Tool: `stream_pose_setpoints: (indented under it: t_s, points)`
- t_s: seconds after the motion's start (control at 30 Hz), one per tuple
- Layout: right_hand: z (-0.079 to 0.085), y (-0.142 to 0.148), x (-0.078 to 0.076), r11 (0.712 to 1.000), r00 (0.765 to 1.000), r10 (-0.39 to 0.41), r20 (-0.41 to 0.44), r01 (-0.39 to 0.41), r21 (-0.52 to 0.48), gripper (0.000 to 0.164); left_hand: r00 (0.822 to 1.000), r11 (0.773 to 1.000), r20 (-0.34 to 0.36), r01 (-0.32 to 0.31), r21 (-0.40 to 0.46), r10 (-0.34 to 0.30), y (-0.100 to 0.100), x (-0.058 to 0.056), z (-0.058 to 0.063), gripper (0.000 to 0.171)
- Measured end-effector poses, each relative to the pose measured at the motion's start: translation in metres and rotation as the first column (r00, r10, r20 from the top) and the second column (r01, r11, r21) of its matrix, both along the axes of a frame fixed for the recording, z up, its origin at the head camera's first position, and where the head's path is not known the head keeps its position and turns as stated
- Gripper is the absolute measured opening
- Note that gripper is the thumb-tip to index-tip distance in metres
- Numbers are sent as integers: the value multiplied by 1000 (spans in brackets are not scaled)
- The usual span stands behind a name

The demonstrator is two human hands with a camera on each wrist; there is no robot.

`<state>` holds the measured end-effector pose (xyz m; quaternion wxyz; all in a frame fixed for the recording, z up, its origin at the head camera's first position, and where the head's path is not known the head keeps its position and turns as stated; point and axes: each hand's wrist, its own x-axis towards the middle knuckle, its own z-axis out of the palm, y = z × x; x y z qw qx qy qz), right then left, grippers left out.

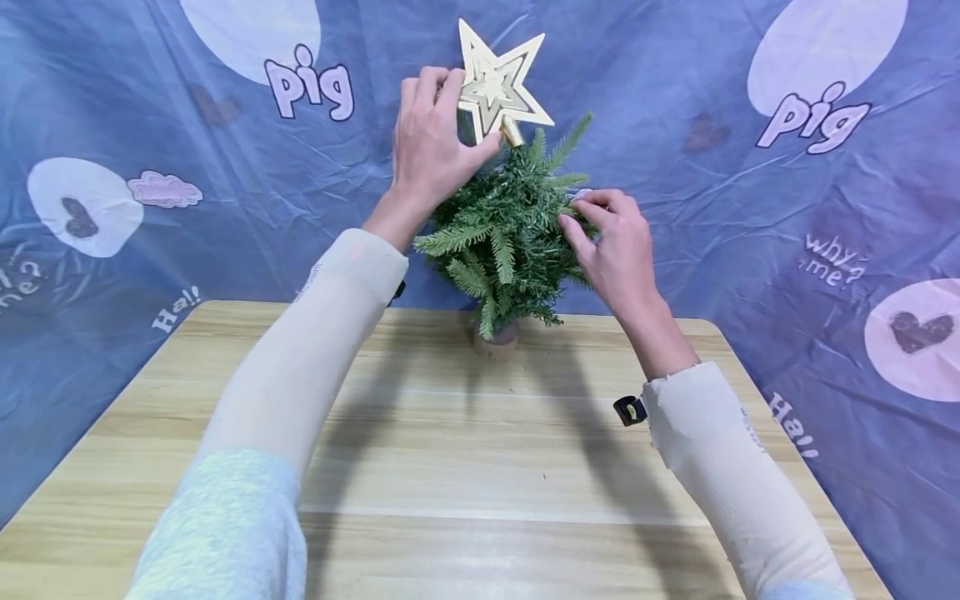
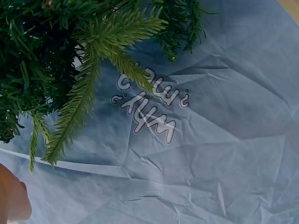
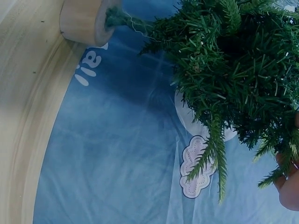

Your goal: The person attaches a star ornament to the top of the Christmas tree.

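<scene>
A small artificial Christmas tree [image 1: 517,225] stands at the table's far edge on a round wooden base [image 1: 497,342]. At its top is a gold star tree topper [image 1: 493,83], tilted slightly. My left hand [image 1: 435,133] grips the star's left side, its thumb near the star's short stem. On the tree's right side, my right hand [image 1: 618,242] pinches a green sprig between thumb and index finger. The right wrist view shows a fingertip [image 3: 290,191] beside the light green needles [image 3: 271,179]. Only part of a finger [image 2: 14,196] appears in the left wrist view, below the branches.
A wood-grain table [image 1: 450,483] spreads in front of the tree. Behind it hangs a creased blue cloth [image 1: 637,83] printed with words, hearts and a pink cloud. A small black strap end [image 1: 630,410] sticks out by the right wrist.
</scene>
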<state>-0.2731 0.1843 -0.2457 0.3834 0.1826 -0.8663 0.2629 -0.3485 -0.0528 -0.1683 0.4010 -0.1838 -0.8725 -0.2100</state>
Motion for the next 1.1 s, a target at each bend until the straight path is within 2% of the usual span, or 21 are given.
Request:
stream_pose_setpoints:
  t_s: [0.27,0.5,1.1]
  points:
    - [2,-2,2,1000,1000,-7,0,7,1,30,1000,999,-14,11,-39,-12,-1,2,2,61]
    - [3,-4,3,999,999,-34,34,34,2,31,999,993,-27,34,-114,-37,1,4,3,73]
    - [3,-5,4,998,998,-51,36,51,21,33,995,993,-64,70,-92,-76,-2,1,-6,72]
